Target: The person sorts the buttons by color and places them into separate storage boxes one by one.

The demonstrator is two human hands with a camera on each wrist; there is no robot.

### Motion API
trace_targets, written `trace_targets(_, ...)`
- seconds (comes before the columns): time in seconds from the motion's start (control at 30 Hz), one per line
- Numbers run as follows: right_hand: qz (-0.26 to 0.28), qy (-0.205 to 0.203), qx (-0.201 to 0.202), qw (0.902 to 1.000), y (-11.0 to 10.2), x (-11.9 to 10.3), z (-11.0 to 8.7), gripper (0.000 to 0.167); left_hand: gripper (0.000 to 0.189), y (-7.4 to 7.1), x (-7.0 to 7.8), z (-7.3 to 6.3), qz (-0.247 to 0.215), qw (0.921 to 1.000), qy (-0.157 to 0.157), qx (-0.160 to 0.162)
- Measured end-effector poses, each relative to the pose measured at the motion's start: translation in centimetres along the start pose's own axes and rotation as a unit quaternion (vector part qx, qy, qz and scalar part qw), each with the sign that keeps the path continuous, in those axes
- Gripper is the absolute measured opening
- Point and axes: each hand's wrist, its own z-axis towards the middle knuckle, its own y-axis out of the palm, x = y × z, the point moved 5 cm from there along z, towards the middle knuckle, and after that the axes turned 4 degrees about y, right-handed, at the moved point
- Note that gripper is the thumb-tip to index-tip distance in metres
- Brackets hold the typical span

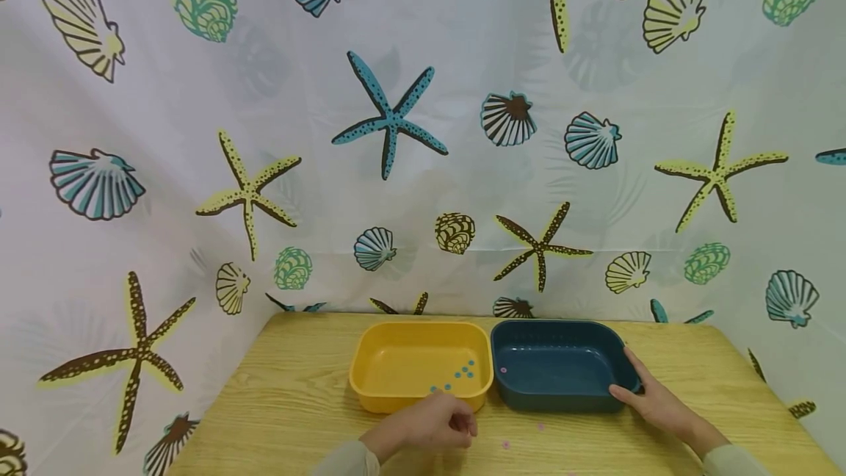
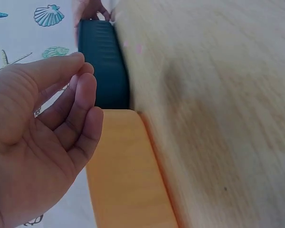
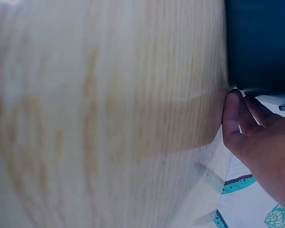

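My left hand (image 1: 439, 423) hovers just in front of the yellow bin (image 1: 390, 404), its fingers bent. In the left wrist view its thumb and forefinger tips come together; whether anything small is between them is hidden. Several small blue discs (image 1: 465, 369), like buttons or beads, lie inside the yellow bin. My right hand (image 1: 657, 399) grips the near right corner of the dark blue bin (image 1: 558, 402), thumb at the front and fingers along the side. One small pink disc (image 1: 504, 370) sits in the dark blue bin, at its left.
Both bins stand side by side, touching, on a wooden table (image 1: 277, 388). Pink discs (image 1: 506, 445) lie on the table in front of the dark blue bin. Behind and at both sides hangs a white cloth (image 1: 463, 182) printed with shells and starfish.
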Motion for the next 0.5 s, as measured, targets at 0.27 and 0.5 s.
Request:
trace_targets(0.27, -0.004, -0.002, 0.002, 1.0000, -0.1, -0.3, -0.2, 0.092, 0.005, -1.5, 1.6, 0.6, -0.005, 0.9991, 0.027, 0.033)
trace_targets(0.5, -0.011, -0.001, 0.008, 0.9999, -0.1, -0.5, -0.3, 0.092, 0.006, -2.5, 2.5, 1.5, 0.002, 0.9986, 0.018, 0.049)
